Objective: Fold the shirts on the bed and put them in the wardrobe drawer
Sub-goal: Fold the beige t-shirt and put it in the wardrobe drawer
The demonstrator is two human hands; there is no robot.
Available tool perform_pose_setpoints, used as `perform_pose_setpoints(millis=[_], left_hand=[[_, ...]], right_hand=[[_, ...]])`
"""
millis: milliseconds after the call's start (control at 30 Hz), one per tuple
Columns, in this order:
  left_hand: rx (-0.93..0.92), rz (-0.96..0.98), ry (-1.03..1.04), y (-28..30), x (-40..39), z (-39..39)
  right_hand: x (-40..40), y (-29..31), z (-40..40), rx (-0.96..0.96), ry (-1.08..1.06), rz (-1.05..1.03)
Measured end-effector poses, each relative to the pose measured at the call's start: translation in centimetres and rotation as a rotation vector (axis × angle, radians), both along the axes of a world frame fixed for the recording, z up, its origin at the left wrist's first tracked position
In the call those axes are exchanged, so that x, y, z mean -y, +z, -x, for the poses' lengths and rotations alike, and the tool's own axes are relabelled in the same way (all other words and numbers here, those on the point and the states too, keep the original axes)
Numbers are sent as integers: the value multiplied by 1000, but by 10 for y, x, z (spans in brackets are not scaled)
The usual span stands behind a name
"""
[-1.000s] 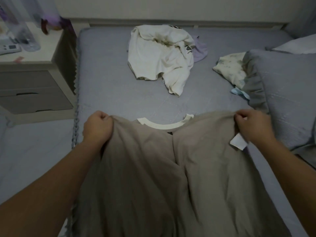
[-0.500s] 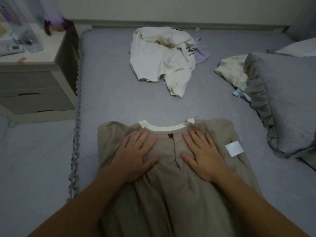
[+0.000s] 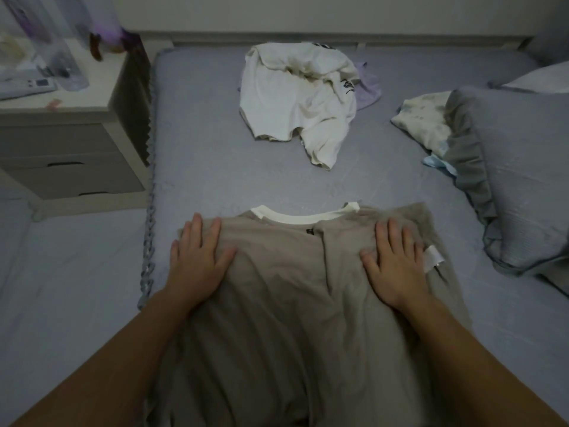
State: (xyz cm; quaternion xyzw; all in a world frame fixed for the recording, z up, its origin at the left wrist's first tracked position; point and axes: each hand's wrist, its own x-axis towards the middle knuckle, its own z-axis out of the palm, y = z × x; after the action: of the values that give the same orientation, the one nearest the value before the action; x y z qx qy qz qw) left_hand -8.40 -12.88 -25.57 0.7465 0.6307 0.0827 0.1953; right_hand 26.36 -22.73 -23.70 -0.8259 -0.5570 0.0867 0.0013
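A beige shirt with a white collar lies spread on the grey-blue bed, its hem hanging over the near edge. My left hand presses flat on the shirt's left shoulder, fingers straight. On the right shoulder my right hand lies flat too, beside a white tag. A crumpled cream shirt sits farther back in the middle of the bed, with a lilac garment peeking out behind it.
A grey ruffled pillow fills the right side, with a pale floral cloth tucked under it. A bedside cabinet with drawers stands left of the bed, with a remote and clear containers on top. No wardrobe is in view.
My hands let go of the shirt's shoulders, laid it on the bed, pressed flat near the collar, then slid outward to the two shoulders.
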Motion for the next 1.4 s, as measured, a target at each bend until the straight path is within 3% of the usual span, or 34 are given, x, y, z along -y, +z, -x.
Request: perform_pose_setpoints(millis=[100,167,333,433,500,567,767,900,1000,1067,1200,1267,1333,1400], left_hand=[[299,-52,368,14,22,0],[468,12,543,23,45,3],[741,545,591,35,79,26],[874,773,630,48,94,34],[918,741,664,56,104,32],[980,687,697,65,115,27],[1043,932,776,75,150,35],[1166,879,840,72,140,42],[1243,837,857,73,124,36],[1208,837,803,73,120,30],[1121,782,709,89,116,30],[1058,718,642,112,115,42],[958,637,574,141,117,60],[877,542,485,171,121,72]], right_hand=[[19,9,15,13,-48,-62],[43,11,45,-66,-53,-105],[101,28,148,-338,92,-298],[137,33,215,-324,409,-313],[155,34,251,-266,531,-164],[162,33,267,-217,516,-70],[163,29,230,-424,549,-463],[180,47,207,-535,618,-540],[197,60,191,-543,567,-540],[210,66,186,-577,443,-397],[215,79,178,-885,76,-275],[223,73,173,-926,-53,-197],[236,69,168,-1003,-68,-88],[242,80,161,-1126,-226,-173]])
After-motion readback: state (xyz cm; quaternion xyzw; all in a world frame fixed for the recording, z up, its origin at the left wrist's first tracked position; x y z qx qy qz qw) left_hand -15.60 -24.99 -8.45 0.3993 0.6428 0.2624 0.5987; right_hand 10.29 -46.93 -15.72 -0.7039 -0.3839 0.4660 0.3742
